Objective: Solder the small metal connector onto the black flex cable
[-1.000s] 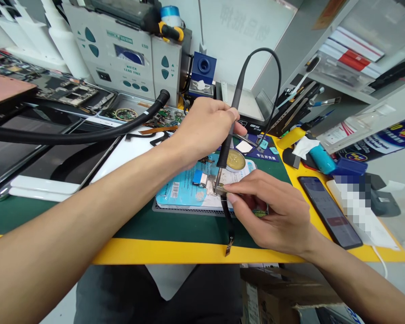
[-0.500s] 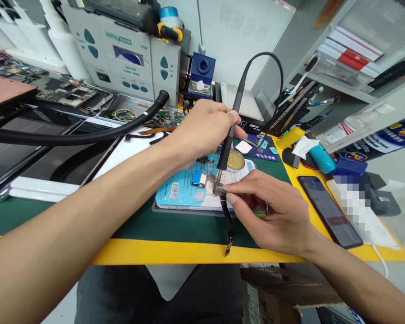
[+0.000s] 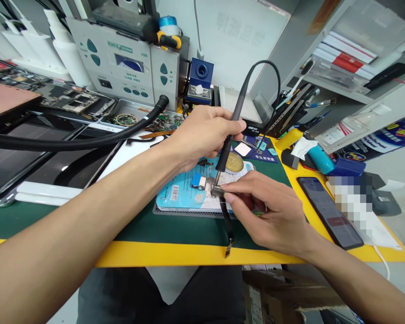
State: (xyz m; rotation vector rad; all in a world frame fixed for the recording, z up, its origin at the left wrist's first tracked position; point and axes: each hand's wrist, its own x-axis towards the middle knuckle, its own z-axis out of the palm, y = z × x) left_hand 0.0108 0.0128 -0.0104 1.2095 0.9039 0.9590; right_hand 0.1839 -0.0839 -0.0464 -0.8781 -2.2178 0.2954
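Observation:
My left hand (image 3: 212, 132) is closed around the black handle of a soldering iron (image 3: 225, 155), whose tip points down at a small metal part (image 3: 218, 191). That part is pinched between the thumb and index finger of my right hand (image 3: 270, 207). A black flex cable (image 3: 227, 222) hangs from beneath it toward the yellow table edge. Under both lies a light-blue package (image 3: 182, 193) with a blue-and-silver piece (image 3: 198, 181) on it. Just behind the iron's tip stands a round tin of yellowish paste (image 3: 234, 162). Whether the tip touches the part is too small to tell.
A grey soldering station (image 3: 121, 67) stands at the back left, with a thick black hose (image 3: 87, 143) crossing over phone screens. On the right lie a dark phone (image 3: 329, 211), a teal bottle (image 3: 320, 157) and a rack of tweezers (image 3: 297, 108).
The view has shifted slightly. My left hand and the iron sit a little lower, with the iron leaning slightly more. My right hand keeps its pinch.

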